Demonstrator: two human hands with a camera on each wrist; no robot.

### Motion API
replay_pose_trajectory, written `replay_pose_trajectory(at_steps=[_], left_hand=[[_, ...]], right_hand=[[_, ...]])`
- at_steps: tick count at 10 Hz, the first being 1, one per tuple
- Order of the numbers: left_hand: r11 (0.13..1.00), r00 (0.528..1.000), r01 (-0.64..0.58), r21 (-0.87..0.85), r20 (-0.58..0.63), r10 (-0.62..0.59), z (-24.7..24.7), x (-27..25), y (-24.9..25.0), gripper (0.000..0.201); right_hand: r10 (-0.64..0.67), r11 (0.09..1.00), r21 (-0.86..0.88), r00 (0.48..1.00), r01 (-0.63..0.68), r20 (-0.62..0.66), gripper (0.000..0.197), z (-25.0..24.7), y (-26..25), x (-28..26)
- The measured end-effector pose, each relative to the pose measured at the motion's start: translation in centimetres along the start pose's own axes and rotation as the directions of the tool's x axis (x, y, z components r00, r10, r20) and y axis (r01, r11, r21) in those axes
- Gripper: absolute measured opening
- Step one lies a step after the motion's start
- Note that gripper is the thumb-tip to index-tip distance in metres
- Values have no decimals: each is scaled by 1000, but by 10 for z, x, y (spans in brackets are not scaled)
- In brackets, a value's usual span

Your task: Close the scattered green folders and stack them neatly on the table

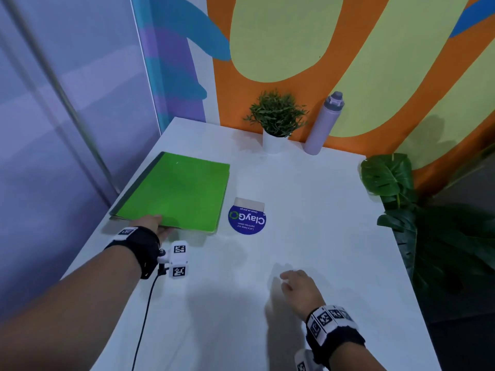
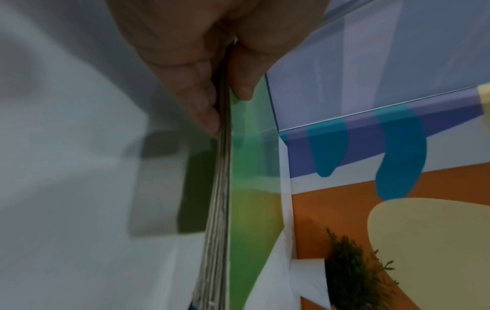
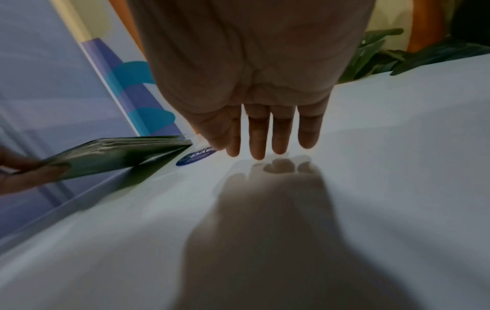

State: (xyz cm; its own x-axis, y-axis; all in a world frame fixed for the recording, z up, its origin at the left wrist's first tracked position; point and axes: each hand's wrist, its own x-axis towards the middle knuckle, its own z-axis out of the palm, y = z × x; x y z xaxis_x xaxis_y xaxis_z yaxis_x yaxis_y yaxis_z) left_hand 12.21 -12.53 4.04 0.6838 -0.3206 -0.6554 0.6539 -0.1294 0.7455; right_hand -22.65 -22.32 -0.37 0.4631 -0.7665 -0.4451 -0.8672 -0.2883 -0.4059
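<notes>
One hand (image 1: 155,226) pinches folders (image 1: 176,191).

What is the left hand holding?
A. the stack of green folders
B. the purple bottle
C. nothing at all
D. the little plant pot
A. The left hand pinches the near edge of the stack of green folders, thumb on top and fingers underneath, while the bottle and plant pot stand untouched by the wall.
</notes>
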Motion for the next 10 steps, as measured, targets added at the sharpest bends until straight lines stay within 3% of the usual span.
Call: replay_pose_trajectory(at_steps=[1, 2, 4, 5, 6, 7, 8, 9, 10], left_hand=[[997, 998, -28, 71, -47, 32, 10, 21, -5, 44], [723, 989, -143, 676, 118, 85, 17, 45, -8, 43], [489, 977, -179, 854, 96, 190, 33, 59, 4, 42], [341, 948, -276, 899, 195, 252, 36, 73, 3, 52], [322, 956, -237, 917, 161, 245, 50, 77, 7, 52], [156, 944, -270, 950, 229, 240, 55, 58, 14, 48], [88, 958, -240, 967, 221, 185, 65, 36, 16, 42], [79, 948, -271, 959, 252, 197, 70, 28, 18, 40], [234, 950, -281, 931, 235, 207, 74, 12, 20, 45]], right_hand=[[-58, 995, -81, 997, 54, -42, 38, 7, 0, 4], [-112, 984, -147, 991, 102, -67, 42, 14, 1, 3], [-133, 980, -154, 990, 123, -51, 46, 19, 8, 6], [-124, 980, -163, 992, 117, -37, 47, 19, 11, 8], [-106, 982, -163, 993, 95, -57, 46, 19, 11, 9], [-86, 986, -150, 995, 78, -50, 46, 19, 9, 9], [-97, 987, -136, 993, 88, -63, 44, 18, 7, 7], [-84, 991, -111, 995, 78, -48, 42, 16, 6, 3], [-84, 985, -150, 996, 86, 26, 44, 11, 5, 3]])
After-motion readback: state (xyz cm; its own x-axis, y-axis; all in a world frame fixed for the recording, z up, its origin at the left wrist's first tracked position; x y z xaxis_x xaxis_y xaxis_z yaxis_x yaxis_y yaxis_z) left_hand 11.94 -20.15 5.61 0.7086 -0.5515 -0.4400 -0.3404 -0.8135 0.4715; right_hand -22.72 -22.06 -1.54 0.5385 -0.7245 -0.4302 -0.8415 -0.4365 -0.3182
